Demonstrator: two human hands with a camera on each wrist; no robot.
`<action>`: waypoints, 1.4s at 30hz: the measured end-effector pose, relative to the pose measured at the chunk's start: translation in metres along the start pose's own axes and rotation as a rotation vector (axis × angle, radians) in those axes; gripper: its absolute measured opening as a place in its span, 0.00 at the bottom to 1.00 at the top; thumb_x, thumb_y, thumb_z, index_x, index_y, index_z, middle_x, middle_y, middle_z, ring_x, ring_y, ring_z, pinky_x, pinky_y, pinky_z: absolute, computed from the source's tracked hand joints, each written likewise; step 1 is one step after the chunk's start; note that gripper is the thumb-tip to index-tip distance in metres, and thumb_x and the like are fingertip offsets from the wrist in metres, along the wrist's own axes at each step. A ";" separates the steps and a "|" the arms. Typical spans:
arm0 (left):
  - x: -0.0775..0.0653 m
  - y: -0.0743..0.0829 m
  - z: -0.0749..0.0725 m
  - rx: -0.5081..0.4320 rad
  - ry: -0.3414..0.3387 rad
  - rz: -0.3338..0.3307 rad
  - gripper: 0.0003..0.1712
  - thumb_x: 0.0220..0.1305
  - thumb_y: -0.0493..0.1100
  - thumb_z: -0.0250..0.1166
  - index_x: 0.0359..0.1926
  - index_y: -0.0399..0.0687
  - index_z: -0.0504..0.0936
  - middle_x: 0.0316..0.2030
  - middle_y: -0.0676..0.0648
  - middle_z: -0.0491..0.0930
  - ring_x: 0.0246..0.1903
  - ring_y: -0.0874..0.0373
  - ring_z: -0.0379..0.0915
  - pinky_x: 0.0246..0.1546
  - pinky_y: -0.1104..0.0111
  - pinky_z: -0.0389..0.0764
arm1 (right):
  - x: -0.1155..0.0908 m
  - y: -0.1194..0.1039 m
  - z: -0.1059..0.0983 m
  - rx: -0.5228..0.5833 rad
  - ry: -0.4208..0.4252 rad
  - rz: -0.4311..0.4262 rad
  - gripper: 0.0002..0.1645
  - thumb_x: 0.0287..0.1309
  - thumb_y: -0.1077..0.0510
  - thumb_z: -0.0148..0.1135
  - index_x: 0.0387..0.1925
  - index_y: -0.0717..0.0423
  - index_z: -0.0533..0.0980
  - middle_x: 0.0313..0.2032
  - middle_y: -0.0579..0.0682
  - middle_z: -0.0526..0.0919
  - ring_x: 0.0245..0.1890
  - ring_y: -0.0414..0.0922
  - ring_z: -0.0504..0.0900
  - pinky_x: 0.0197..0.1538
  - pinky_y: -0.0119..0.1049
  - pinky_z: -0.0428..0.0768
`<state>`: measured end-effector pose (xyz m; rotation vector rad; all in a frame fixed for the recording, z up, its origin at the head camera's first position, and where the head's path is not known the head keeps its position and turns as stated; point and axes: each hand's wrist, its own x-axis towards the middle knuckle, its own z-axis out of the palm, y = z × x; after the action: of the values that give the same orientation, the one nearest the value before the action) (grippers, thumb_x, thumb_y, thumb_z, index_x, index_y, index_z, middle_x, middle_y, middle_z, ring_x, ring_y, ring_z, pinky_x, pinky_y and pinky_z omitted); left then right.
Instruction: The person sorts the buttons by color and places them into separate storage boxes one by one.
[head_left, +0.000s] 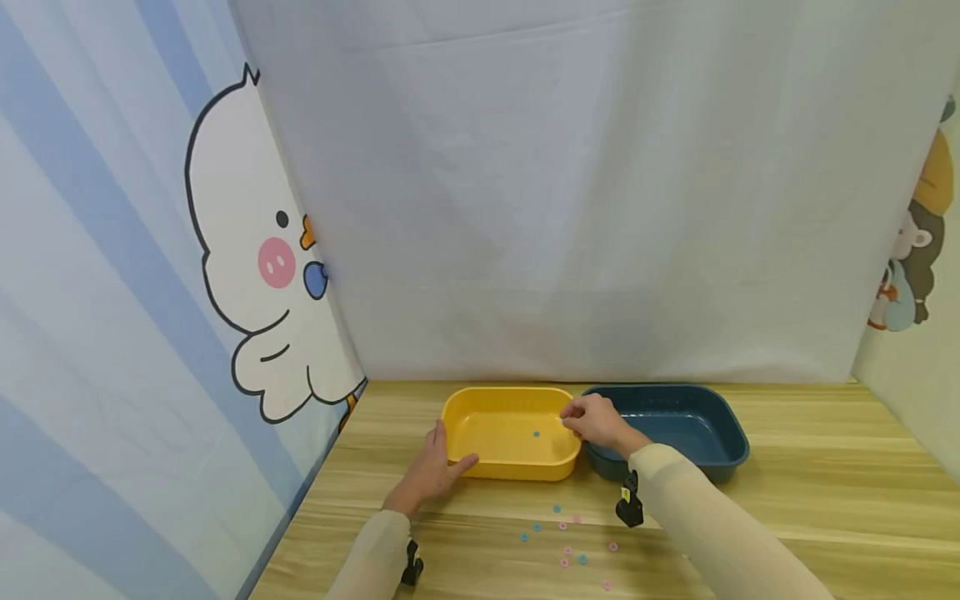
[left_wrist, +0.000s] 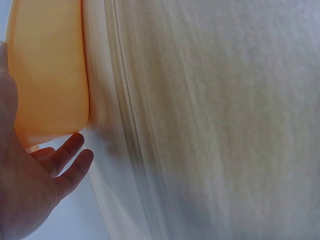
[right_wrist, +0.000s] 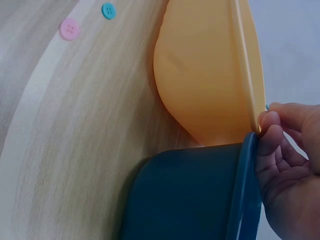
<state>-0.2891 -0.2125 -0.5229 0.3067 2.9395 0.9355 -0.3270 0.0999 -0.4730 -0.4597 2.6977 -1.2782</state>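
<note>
My left hand (head_left: 433,473) holds the front left corner of a yellow plastic basin (head_left: 517,471), its thumb at the front rim and its fingers along the left end. In the left wrist view some of those fingers (left_wrist: 70,165) spread past the basin's end. My right hand (head_left: 596,421) is over the basin's right rim, beside a dark blue basin (head_left: 723,429). Between thumb and forefinger it pinches a small blue button (right_wrist: 268,107), mostly hidden by the fingertips. Another blue button (head_left: 536,434) lies inside the yellow basin.
Several pink buttons (head_left: 567,551) and blue buttons (head_left: 582,560) lie scattered on the wooden table (head_left: 817,500) in front of the basins. The two basins stand side by side near a pale curtain (head_left: 570,250) at the back.
</note>
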 end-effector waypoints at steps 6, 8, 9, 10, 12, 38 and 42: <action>0.001 0.001 0.001 -0.010 0.003 0.002 0.60 0.62 0.66 0.56 0.71 0.28 0.36 0.69 0.27 0.43 0.65 0.34 0.52 0.62 0.48 0.58 | 0.000 0.003 -0.001 -0.003 0.009 -0.023 0.13 0.63 0.63 0.57 0.46 0.67 0.79 0.25 0.56 0.80 0.20 0.43 0.73 0.26 0.35 0.75; 0.001 0.002 0.001 -0.010 0.003 -0.001 0.59 0.63 0.65 0.56 0.71 0.28 0.35 0.69 0.27 0.43 0.65 0.34 0.52 0.62 0.48 0.57 | -0.001 0.004 -0.002 0.011 0.010 -0.032 0.14 0.63 0.63 0.57 0.47 0.67 0.79 0.26 0.57 0.80 0.20 0.43 0.73 0.26 0.35 0.75; 0.002 0.002 0.001 -0.009 0.002 -0.004 0.59 0.63 0.65 0.56 0.71 0.29 0.35 0.69 0.27 0.43 0.65 0.35 0.52 0.62 0.48 0.57 | -0.001 0.004 -0.003 0.016 0.011 -0.044 0.14 0.63 0.63 0.57 0.47 0.67 0.79 0.26 0.57 0.80 0.20 0.43 0.73 0.26 0.35 0.75; 0.002 0.003 0.001 -0.008 0.004 -0.002 0.58 0.63 0.64 0.56 0.71 0.28 0.35 0.69 0.27 0.43 0.65 0.34 0.52 0.62 0.48 0.57 | -0.002 0.004 -0.003 0.020 0.010 -0.056 0.15 0.63 0.63 0.57 0.47 0.67 0.79 0.27 0.57 0.80 0.20 0.43 0.74 0.26 0.35 0.75; 0.002 0.003 0.001 -0.005 0.005 0.000 0.57 0.64 0.63 0.56 0.71 0.28 0.35 0.69 0.27 0.43 0.65 0.34 0.52 0.62 0.48 0.57 | -0.005 0.004 -0.005 0.019 0.013 -0.099 0.14 0.63 0.63 0.56 0.46 0.69 0.78 0.27 0.57 0.80 0.20 0.43 0.74 0.26 0.35 0.76; 0.000 0.002 0.000 -0.008 -0.008 -0.003 0.58 0.64 0.65 0.55 0.71 0.28 0.35 0.69 0.26 0.43 0.64 0.34 0.52 0.62 0.48 0.57 | -0.054 -0.001 -0.011 -0.101 -0.130 -0.307 0.08 0.61 0.62 0.61 0.40 0.61 0.80 0.28 0.43 0.80 0.26 0.36 0.74 0.30 0.31 0.74; -0.001 0.004 0.000 -0.021 -0.003 0.001 0.59 0.63 0.65 0.55 0.71 0.27 0.35 0.69 0.26 0.42 0.65 0.34 0.50 0.63 0.48 0.56 | -0.068 0.004 -0.009 -0.093 -0.179 -0.353 0.06 0.60 0.61 0.62 0.37 0.59 0.81 0.28 0.41 0.81 0.26 0.34 0.74 0.31 0.31 0.75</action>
<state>-0.2871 -0.2102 -0.5206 0.3086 2.9253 0.9641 -0.2653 0.1311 -0.4719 -1.0464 2.6096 -1.1206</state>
